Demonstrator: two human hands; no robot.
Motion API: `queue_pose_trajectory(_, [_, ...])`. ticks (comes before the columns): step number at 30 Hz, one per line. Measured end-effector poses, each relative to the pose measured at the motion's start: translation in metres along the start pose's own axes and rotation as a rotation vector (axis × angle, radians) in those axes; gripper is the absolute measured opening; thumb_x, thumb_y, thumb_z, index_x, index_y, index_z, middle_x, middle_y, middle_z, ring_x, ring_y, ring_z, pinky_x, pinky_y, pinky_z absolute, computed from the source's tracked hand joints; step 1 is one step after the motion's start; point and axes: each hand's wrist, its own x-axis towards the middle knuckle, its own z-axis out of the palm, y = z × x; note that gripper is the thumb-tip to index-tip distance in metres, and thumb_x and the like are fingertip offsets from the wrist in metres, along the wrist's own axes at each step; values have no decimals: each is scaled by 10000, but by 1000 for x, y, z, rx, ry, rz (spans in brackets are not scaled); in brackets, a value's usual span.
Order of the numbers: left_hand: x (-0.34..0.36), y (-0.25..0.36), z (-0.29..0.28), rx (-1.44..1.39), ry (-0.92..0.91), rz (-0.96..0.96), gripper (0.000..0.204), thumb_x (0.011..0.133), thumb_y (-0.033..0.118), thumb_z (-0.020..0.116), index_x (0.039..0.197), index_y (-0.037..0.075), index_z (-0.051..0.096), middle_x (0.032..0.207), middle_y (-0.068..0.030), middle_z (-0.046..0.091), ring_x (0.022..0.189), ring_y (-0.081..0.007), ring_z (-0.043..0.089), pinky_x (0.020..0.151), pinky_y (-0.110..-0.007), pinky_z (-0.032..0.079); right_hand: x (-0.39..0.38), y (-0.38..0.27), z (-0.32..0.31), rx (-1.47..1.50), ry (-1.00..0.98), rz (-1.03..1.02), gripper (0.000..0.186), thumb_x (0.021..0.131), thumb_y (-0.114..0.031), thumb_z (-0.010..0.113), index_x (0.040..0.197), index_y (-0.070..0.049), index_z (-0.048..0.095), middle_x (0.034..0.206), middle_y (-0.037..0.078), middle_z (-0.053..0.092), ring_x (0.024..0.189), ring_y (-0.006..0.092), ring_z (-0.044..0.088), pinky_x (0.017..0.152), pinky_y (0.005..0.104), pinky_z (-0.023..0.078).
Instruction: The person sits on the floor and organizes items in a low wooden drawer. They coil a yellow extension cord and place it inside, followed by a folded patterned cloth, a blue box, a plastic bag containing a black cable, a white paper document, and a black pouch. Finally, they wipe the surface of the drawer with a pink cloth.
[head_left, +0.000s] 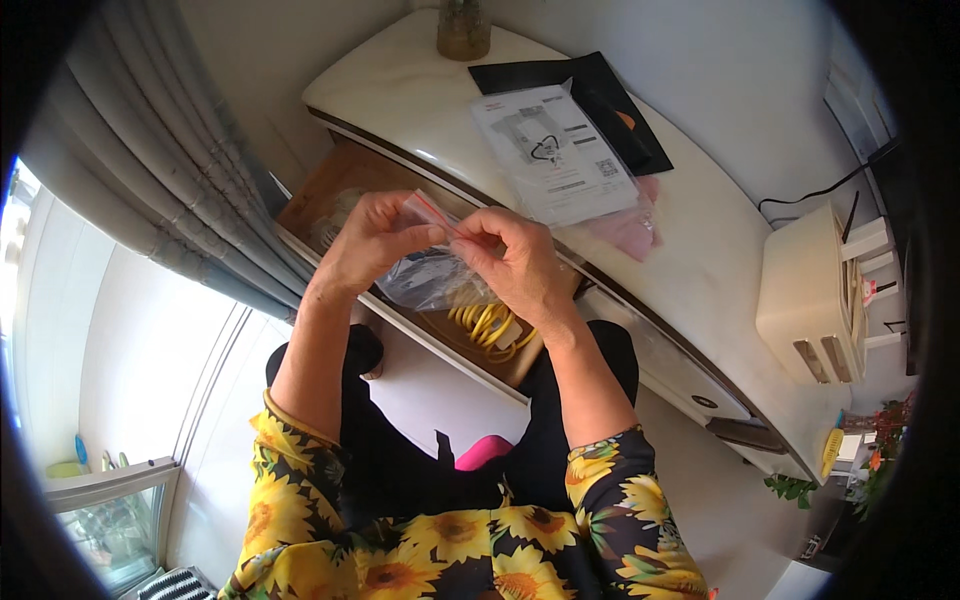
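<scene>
Drawer (pixel 432 342) beneath; clear bag (pixel 440 280) extends below left grip (pixel 370 243), right grip (pixel 517 260).

I'm in a home, by the look of it—a living room, perhaps, though I can't tell which room for sure. A long grey curtain (pixel 170 150) hangs to my left, with bright daylight beyond. The pale, curved tabletop (pixel 400 70) belongs to a cabinet and carries a glass vase (pixel 463 32). Near my right hand (pixel 515 260), its open drawer (pixel 325 185) has household clutter—a coiled yellow cable (pixel 485 325) among it. A white box (pixel 795 300) with plugs and leads stands farther right, near a leafy plant (pixel 885 440).
</scene>
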Motion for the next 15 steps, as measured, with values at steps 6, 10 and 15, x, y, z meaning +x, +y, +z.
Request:
queue_pose_trajectory(6, [0, 2, -1, -83, 119, -31, 196, 887, 207, 639, 921, 16, 671, 820, -5, 645, 786, -88, 585, 758, -247, 465, 0, -2, -1, -29, -37, -3, 76, 821, -38, 667, 857, -12, 605, 770, 36, 633, 660, 114, 590, 615, 244, 478])
queue_pose_trajectory(10, [4, 0, 1, -93, 133, 28, 167, 887, 187, 628, 894, 25, 665, 822, -6, 635, 772, -86, 571, 732, -246, 454, -2, -1, -4, -53, -15, 29, 83, 817, -49, 673, 858, -17, 608, 756, 35, 627, 647, 109, 579, 610, 242, 474])
queue_pose_trajectory(15, [4, -2, -3, -65, 162, 45, 122, 885, 152, 612, 867, 37, 647, 783, 8, 601, 756, -77, 540, 704, -242, 423, 2, -4, 0, 44, -19, -36, 133, 782, -74, 707, 863, -31, 611, 716, 41, 628, 663, 106, 605, 597, 262, 477])
